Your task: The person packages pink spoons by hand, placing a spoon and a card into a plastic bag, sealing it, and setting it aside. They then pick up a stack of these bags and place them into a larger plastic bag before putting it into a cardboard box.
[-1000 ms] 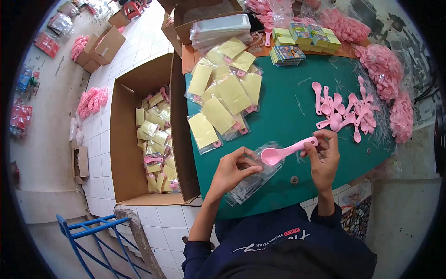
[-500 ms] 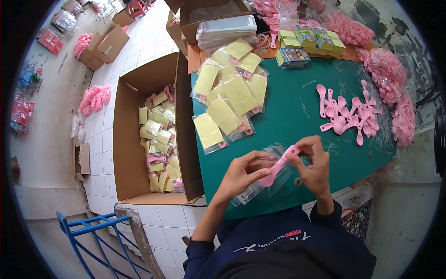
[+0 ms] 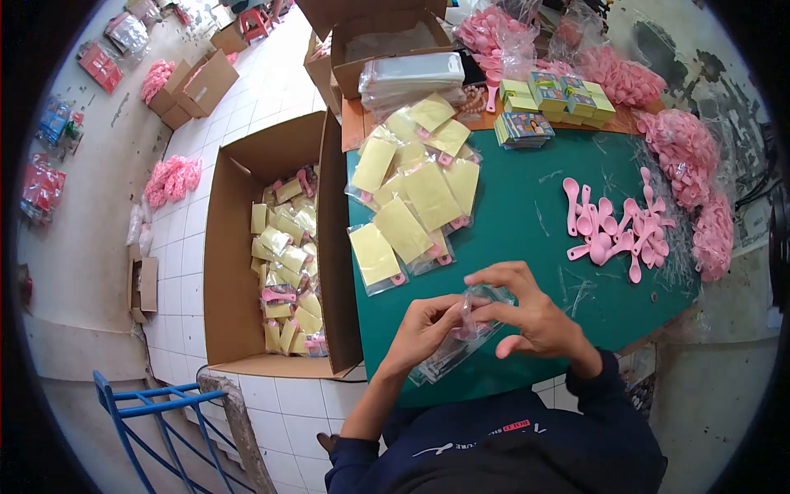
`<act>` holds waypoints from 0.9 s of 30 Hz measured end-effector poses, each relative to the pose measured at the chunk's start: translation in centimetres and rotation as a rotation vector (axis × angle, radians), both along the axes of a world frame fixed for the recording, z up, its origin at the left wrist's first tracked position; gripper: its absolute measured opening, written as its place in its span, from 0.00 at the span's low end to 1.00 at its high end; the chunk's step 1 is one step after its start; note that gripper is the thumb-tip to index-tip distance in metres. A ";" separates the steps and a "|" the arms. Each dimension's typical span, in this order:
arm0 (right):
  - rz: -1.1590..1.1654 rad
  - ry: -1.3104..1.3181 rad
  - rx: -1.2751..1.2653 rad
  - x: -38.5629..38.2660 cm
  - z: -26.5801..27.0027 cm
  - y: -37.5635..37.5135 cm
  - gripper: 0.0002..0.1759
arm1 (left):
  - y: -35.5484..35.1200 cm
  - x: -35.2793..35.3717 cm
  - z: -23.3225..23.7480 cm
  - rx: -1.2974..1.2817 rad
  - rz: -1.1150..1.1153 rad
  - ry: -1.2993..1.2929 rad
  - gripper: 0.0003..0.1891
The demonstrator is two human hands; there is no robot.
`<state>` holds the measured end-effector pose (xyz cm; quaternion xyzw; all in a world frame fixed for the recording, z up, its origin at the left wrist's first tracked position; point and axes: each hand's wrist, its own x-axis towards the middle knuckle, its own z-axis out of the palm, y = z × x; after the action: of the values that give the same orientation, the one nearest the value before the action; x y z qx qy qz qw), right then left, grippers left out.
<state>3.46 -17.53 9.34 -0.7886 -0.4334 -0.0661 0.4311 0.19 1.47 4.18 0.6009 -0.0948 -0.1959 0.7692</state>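
Observation:
Near the front edge of the green table, my left hand [image 3: 428, 331] is closed on a clear plastic bag [image 3: 448, 356]. A pink spoon [image 3: 471, 331] shows between my hands, mostly hidden by fingers and film. My right hand [image 3: 535, 319] is at the bag's upper end, its fingers spread and touching the film, its thumb held apart. To the right lies a loose pile of pink spoons [image 3: 613, 235]. Beyond my left hand are packed bags with pale yellow cards [image 3: 428, 193], pink handle ends peeking out.
A large cardboard box [image 3: 234, 329] of packed bags stands left of the table [image 3: 502, 206]. Card stacks [image 3: 525, 128], clear sleeves [image 3: 411, 74] and bagged pink spoons [image 3: 679, 144] line the back and right. A blue metal rack [image 3: 164, 412] stands lower left.
The pink spoon, held up between both hands before, is now down at the bag and mostly covered. My right hand has let go of it and spread its fingers at the film.

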 end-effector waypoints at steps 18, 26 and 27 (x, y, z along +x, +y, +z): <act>-1.097 -0.092 -0.240 28.0 -11.8 -12.0 0.15 | 0.8 2.0 0.6 -0.048 -0.034 0.095 0.15; -1.106 -0.113 -0.184 31.2 -12.9 -13.9 0.13 | 0.2 1.6 0.6 -0.026 -0.087 0.143 0.16; -1.134 -0.139 -0.193 31.1 -12.6 -13.6 0.12 | 0.4 1.5 0.7 -0.015 -0.088 0.140 0.16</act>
<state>34.60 -31.17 -3.29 -0.9272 0.0254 -0.2984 0.2248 1.66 1.87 4.84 0.5753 -0.0688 -0.2704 0.7689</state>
